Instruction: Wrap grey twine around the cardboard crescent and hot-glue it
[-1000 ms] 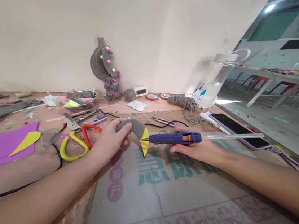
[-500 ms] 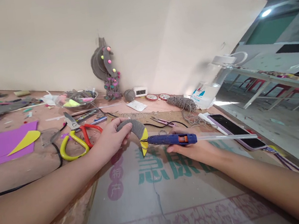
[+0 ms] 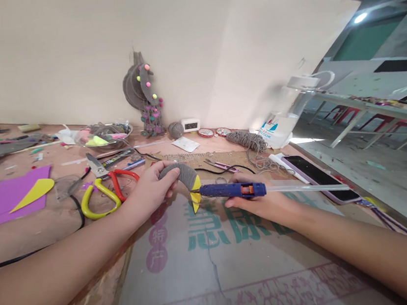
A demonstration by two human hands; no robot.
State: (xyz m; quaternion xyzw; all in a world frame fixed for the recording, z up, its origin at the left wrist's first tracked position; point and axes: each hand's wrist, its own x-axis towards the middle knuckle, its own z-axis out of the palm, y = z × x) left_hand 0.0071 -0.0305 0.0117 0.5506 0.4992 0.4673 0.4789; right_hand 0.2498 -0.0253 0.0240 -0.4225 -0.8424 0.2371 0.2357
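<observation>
My left hand (image 3: 160, 182) pinches a curved yellow piece wrapped in grey yarn (image 3: 187, 174) between thumb and fingers. Its bare yellow tip (image 3: 196, 202) points down toward me. My right hand (image 3: 254, 204) is closed round a blue hot glue gun (image 3: 226, 190), mostly from below, so some of its fingers are hidden. A long clear glue stick (image 3: 304, 187) juts out of the gun's back end. The gun's nozzle meets the yellow part just below the yarn wrapping; whether it touches or hovers I cannot tell. A strand of grey yarn (image 3: 215, 270) lies on the printed board (image 3: 169, 295) below.
Scissors with yellow and red handles (image 3: 101, 199) lie left of my left hand, near purple sheets (image 3: 9, 198) and a yellow cutout (image 3: 34, 194). Behind are a bowl of scraps (image 3: 105, 137), a small clock (image 3: 190, 124) and a yarn skein (image 3: 247, 140). A phone (image 3: 314, 176) and bottle (image 3: 287, 107) stand right.
The glue gun has shifted very slightly to the left against the yellow part. Both hands keep their hold, and the rest looks the same apart from a small camera shift.
</observation>
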